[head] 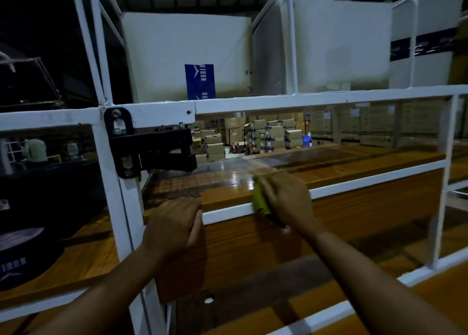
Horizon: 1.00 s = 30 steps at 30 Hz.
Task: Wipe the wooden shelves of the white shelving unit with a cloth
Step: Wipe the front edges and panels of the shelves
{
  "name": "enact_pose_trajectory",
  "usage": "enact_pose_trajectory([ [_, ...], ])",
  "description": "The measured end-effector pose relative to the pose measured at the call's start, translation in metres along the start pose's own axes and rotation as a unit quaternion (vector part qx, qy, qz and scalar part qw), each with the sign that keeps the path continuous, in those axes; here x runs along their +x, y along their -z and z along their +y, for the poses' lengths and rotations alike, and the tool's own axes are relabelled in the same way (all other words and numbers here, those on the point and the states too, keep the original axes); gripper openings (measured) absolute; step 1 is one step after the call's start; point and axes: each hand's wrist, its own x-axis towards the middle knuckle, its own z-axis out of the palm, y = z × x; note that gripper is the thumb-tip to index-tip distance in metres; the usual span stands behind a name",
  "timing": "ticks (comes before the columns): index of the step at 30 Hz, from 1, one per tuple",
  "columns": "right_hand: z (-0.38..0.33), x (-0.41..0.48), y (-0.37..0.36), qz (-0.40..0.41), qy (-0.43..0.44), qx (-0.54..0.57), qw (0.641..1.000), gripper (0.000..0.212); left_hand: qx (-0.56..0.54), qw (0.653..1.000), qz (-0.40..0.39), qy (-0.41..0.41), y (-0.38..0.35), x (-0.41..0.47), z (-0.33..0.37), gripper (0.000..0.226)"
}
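Note:
The white metal shelving unit [278, 103] fills the view, with a glossy wooden shelf [228, 180] behind its low white rail [374, 179]. My right hand [286, 200] is shut on a green cloth [259, 199] and presses it against the shelf's front edge at the rail. My left hand [174, 224] grips the left end of that same rail, fingers curled over it. Both forearms reach in from the bottom of the view.
Large white boxes [184, 56] stand on the shelf above. A black bracket [149, 144] is bolted to the left upright. Stacked cardboard cartons [253, 134] show far behind. More wooden boards [253, 271] lie lower down. A dark round object [22, 256] sits at left.

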Motion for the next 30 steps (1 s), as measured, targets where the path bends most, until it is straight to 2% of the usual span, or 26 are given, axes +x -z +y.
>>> enact_pose_trajectory([
  [2, 0.011, 0.003, 0.006, 0.028, -0.043, -0.032, 0.998, 0.051, -0.022, 0.999, -0.023, 0.032, -0.001, 0.008, 0.003, 0.038],
  [5, -0.022, 0.008, -0.005, 0.034, -0.068, -0.082, 0.994, 0.052, -0.032, 0.993, -0.05, 0.098, -0.006, 0.027, 0.007, 0.046],
  [8, -0.058, -0.003, -0.024, 0.024, -0.013, -0.072, 0.997, 0.048, -0.025, 0.99, -0.056, 0.13, -0.011, 0.046, 0.018, 0.048],
  [10, -0.057, -0.01, -0.026, 0.019, 0.031, -0.047, 0.998, 0.045, -0.024, 0.99, -0.064, 0.124, -0.012, 0.053, 0.026, 0.05],
  [13, -0.023, -0.019, -0.02, 0.005, 0.1, -0.051, 0.994, 0.04, -0.013, 0.993, -0.098, 0.063, -0.017, 0.055, 0.035, 0.046],
  [15, 0.012, -0.024, -0.014, 0.035, 0.059, -0.05, 0.996, 0.042, -0.001, 0.991, -0.137, 0.009, -0.019, 0.058, 0.037, 0.04],
  [18, 0.048, -0.027, -0.01, 0.097, -0.048, -0.048, 0.993, 0.051, -0.048, 0.977, -0.205, -0.012, -0.015, 0.07, 0.04, 0.032],
  [22, 0.008, -0.018, -0.025, 0.168, -0.209, -0.01, 0.963, 0.051, -0.103, 0.951, -0.29, -0.01, -0.016, 0.083, 0.033, 0.039],
  [23, -0.013, -0.021, -0.034, 0.174, -0.207, -0.009, 0.963, 0.05, -0.133, 0.948, -0.29, -0.01, -0.019, 0.085, 0.033, 0.041],
  [26, -0.066, -0.036, -0.061, 0.17, -0.114, -0.005, 0.979, 0.051, -0.202, 0.935, -0.292, 0.007, -0.026, 0.092, 0.031, 0.054],
  [30, -0.066, -0.087, -0.097, 0.148, -0.054, -0.013, 0.987, 0.068, -0.091, 0.947, -0.309, 0.017, -0.044, 0.087, 0.015, 0.052],
])
